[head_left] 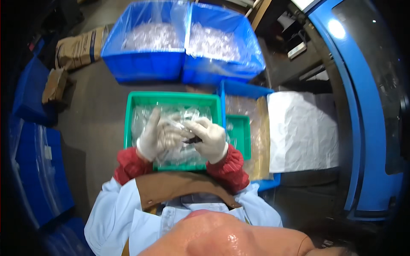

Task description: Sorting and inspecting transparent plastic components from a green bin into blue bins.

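White gloves cover both hands, held over a green tray (217, 106) filled with clear plastic pieces (143, 117). My left hand (159, 135) is palm up, its thumb raised and its fingers spread toward the right hand. With bent fingers, my right hand (210, 138) is closed on a small dark object (194, 140); its kind is partly hidden by the glove. A thin clear plastic piece (178, 126) lies between the two hands, at the right fingertips and over the left fingers.
Two blue bins (145, 66) lined with clear film hold many clear pieces beyond the tray. To the right, a blue crate (271, 181) contains a smaller green tray (244, 123). White sheeting (303, 132) lies beside a blue machine (341, 64). Blue boxes (47, 170) stand left.
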Available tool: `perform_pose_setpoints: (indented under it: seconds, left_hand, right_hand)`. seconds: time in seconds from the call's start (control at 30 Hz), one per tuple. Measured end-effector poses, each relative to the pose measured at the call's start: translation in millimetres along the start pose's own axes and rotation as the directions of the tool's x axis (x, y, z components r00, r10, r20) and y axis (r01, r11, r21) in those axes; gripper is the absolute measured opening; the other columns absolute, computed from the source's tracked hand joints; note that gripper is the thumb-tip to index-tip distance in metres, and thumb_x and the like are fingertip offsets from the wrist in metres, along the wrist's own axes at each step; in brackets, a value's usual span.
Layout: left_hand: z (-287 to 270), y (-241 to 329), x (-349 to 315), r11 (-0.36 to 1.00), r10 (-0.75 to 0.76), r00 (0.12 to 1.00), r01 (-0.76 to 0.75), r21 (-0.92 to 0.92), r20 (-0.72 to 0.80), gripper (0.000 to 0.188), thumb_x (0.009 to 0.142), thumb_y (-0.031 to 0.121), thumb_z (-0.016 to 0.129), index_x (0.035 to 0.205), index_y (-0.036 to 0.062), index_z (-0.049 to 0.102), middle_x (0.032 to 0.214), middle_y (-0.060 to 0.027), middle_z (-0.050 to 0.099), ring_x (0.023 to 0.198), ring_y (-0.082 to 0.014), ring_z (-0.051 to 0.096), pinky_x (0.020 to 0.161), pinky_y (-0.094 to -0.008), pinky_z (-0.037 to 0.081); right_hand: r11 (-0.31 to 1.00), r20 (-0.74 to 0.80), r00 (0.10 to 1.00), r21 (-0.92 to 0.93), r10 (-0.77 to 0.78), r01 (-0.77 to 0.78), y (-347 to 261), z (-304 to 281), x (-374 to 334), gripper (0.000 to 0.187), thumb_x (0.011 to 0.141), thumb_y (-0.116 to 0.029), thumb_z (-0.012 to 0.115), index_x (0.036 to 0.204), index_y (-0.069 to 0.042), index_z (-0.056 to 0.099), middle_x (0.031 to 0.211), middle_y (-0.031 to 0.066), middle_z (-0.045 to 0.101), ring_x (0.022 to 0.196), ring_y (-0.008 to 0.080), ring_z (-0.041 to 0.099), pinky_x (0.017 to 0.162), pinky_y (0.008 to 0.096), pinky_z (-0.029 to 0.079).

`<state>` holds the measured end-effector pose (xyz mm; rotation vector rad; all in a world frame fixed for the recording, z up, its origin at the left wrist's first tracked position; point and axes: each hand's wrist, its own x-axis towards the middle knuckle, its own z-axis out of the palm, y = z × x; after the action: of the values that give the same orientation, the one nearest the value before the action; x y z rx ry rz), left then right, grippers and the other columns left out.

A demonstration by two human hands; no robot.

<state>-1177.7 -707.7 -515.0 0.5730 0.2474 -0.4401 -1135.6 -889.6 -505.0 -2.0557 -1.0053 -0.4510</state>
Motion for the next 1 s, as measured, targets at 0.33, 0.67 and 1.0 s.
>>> perform_pose_setpoints:
  seconds: [0.33, 0.67, 1.0]
  left_hand:
    - [-22, -6, 0, 0.87, 0.37, 0.922, -0.303, 0.39, -0.11, 0.052, 0.085, 0.007, 0.044, 0.133, -0.0046, 0.028, 0.103, -0.0171, 0.058, 0.086, -0.0202, 0.061, 0.069, -0.0276, 0.053]
    - [-17, -15, -3, 0.747, 0.488, 0.872, -0.394, 0.536, -0.039, 0.052, 0.089, 0.017, 0.045, 0.134, -0.0032, 0.027, 0.111, -0.0183, 0.055, 0.099, -0.0225, 0.057, 0.076, -0.0291, 0.051]
    - [-24, -13, 9, 0.943, 0.207, 0.961, -0.146, 0.3, -0.183, 0.031, 0.095, 0.029, 0.042, 0.108, 0.002, 0.051, 0.081, -0.0058, 0.057, 0.067, -0.0115, 0.055, 0.056, -0.0235, 0.048]
  right_hand:
    - [0.481, 0.219, 0.69, 0.573, 0.69, -0.663, 7, 16, -17, 0.03, 0.082, -0.016, 0.065, 0.105, 0.002, 0.062, 0.092, 0.0111, 0.066, 0.081, 0.0113, 0.061, 0.069, 0.0236, 0.049]
    - [0.411, 0.427, 0.648, 0.524, 0.631, -0.746, 4, 25, -15, 0.02, 0.08, -0.007, 0.065, 0.099, 0.0, 0.063, 0.082, 0.0021, 0.061, 0.071, 0.0083, 0.056, 0.064, 0.0225, 0.046]
    - [0.95, -0.119, 0.969, 0.255, 0.215, -0.179, 7, 27, -18, 0.021, 0.075, -0.002, 0.065, 0.096, -0.004, 0.065, 0.086, 0.0088, 0.065, 0.068, 0.0131, 0.062, 0.057, 0.0255, 0.05]
